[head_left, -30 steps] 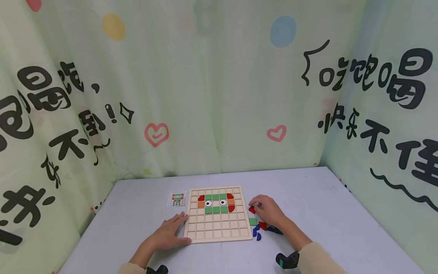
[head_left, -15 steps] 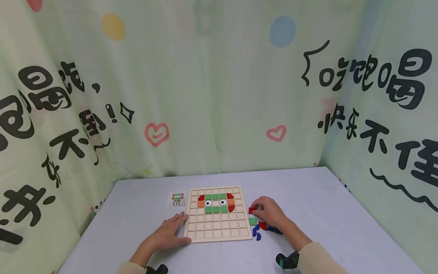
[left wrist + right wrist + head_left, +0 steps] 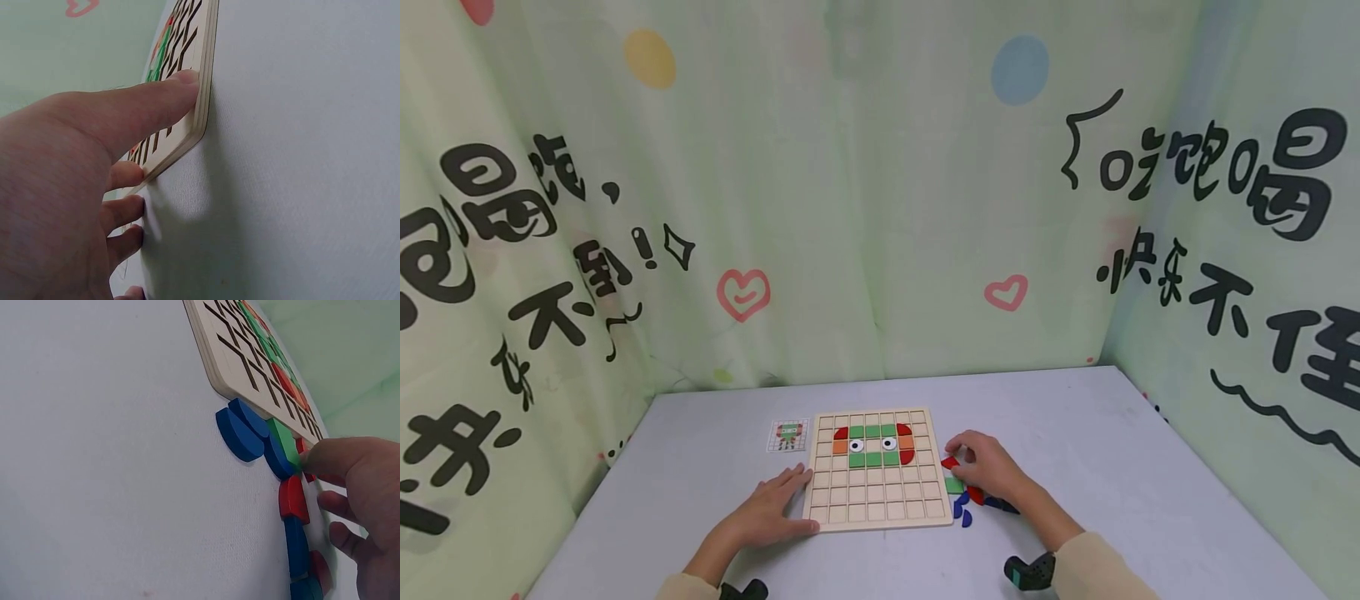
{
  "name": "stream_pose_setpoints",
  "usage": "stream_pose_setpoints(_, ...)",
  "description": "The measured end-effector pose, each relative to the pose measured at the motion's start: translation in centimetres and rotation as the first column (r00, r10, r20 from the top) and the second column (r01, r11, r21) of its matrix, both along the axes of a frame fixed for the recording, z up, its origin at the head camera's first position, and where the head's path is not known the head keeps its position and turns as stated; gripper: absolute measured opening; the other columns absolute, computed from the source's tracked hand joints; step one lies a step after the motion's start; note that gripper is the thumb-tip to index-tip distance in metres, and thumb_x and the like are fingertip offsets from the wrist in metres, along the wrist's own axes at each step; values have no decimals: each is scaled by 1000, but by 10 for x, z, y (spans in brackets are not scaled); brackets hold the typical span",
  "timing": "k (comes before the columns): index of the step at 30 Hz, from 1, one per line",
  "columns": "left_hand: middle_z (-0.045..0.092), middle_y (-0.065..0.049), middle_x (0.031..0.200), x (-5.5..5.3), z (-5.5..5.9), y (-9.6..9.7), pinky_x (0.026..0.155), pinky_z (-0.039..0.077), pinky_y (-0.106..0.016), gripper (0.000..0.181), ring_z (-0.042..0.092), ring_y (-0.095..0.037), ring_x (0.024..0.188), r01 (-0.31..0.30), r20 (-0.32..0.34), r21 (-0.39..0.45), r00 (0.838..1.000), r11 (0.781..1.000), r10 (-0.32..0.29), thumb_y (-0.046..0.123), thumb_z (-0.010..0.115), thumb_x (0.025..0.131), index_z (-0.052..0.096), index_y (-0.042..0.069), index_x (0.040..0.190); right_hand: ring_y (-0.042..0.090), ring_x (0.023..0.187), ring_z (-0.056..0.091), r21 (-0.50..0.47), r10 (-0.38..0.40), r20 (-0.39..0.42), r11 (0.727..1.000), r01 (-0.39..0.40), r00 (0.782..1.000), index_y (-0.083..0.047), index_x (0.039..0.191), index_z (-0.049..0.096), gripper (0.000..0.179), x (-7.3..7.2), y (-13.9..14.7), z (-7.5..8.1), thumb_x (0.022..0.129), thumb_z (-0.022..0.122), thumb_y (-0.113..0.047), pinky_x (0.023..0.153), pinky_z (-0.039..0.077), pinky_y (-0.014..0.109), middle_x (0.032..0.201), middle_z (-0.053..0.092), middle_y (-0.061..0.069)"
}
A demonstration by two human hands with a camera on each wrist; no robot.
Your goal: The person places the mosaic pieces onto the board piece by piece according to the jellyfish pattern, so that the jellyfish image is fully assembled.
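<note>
A wooden grid board (image 3: 876,492) lies on the table, bearing green, red and orange pieces and two eye pieces. My left hand (image 3: 772,506) rests at its near left corner, thumb on the near edge and spread fingers along the left side. In the left wrist view the thumb (image 3: 150,103) lies on the board's rim. Just right of the board, my right hand (image 3: 992,467) pinches a red block (image 3: 951,462) between thumb and forefinger. The right wrist view shows that red block (image 3: 301,447) partly hidden behind the thumb. A green block (image 3: 954,485) touches the board's right edge.
Several blue blocks (image 3: 240,434) lie by the board's near right corner. Another red block (image 3: 294,499) and more blue blocks (image 3: 297,547) trail off beneath the right hand. A small picture card (image 3: 788,435) with a robot-like figure lies left of the board.
The red block at my right fingertips has turned and shifted slightly left towards the board. My left hand and the board have stayed in place.
</note>
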State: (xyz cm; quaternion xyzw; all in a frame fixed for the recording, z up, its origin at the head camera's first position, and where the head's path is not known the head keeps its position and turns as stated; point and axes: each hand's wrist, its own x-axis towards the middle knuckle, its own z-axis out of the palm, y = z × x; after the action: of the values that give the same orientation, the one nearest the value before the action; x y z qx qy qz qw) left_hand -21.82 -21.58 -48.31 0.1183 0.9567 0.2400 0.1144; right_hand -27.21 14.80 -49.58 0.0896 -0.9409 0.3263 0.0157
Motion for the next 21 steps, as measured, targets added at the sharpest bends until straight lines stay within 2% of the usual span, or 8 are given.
stream_pose_setpoints(7,34,-11,157,0,1,0,117,20,-64,86,30,-38,145,-6,6,-2,1000,1000,6,50,75,77,41,14,147,11,81,49,1,14,-18,1000,-14,1000,-18,97,70,20,-2,1,-4,81,75,-7,65,48,19,89,62,-6)
stream_pose_setpoints(16,34,-11,157,-1,-1,-1,117,20,-64,87,30,-38,145,6,2,7,1000,1000,-6,51,75,77,41,13,147,11,78,49,-41,-11,-37,999,9,999,-18,94,70,16,-1,1,-6,81,76,-10,61,45,19,85,60,-6)
stream_pose_setpoints(21,34,-11,157,-2,-3,-1,116,20,-64,87,30,-38,145,12,1,10,1000,1000,-12,52,74,77,41,13,147,11,81,50,-60,-29,-56,998,26,998,-20,90,70,14,-2,-3,-4,81,77,-13,65,47,18,86,62,-7)
